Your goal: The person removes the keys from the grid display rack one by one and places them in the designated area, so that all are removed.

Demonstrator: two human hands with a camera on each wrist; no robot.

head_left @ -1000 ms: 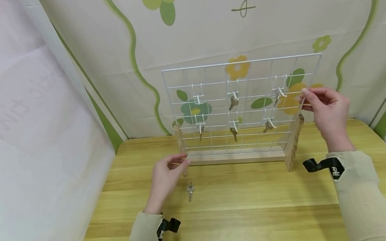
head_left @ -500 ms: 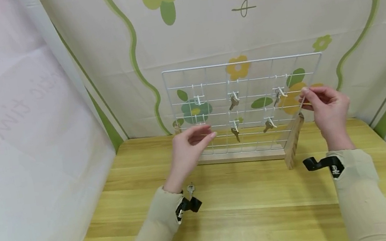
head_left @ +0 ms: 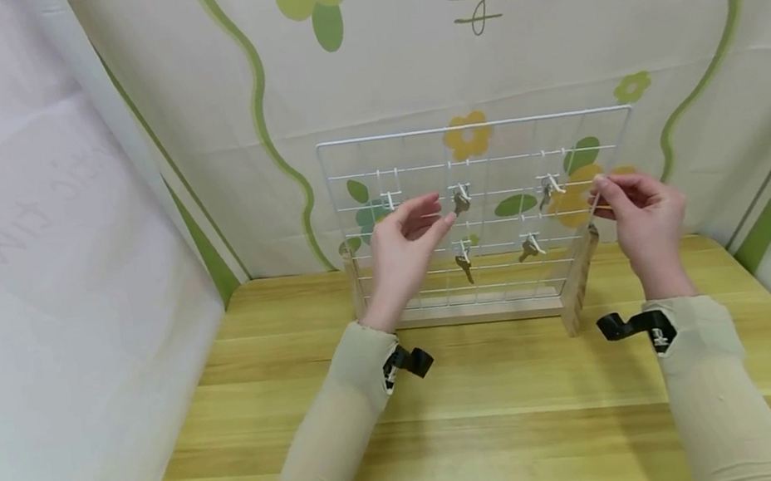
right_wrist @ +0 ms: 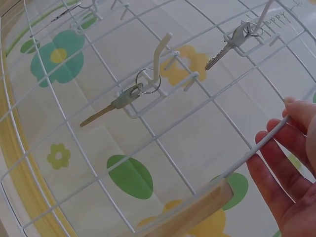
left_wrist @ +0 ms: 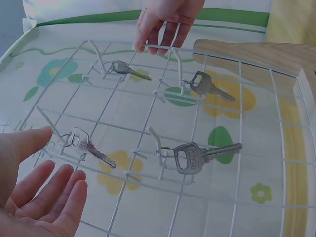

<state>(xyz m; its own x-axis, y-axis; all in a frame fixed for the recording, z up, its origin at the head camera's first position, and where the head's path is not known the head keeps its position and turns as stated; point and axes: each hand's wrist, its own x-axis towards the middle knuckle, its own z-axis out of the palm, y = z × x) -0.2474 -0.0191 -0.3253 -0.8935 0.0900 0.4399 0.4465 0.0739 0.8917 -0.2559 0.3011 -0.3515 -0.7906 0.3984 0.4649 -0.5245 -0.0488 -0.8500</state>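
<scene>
Centre frame, the left hand [head_left: 403, 253] slants upward, grip spread, near a metal key [left_wrist: 90, 147]; centre right, the right hand [head_left: 650, 224] pinches the white wire grid [head_left: 473, 125].

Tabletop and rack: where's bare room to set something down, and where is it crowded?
Bare tabletop lies between left sleeve, right sleeve and wooden base, and outside the left sleeve. Crowded: the wire grid, with hanging keys, left hand before it, right hand gripping its edge.
</scene>
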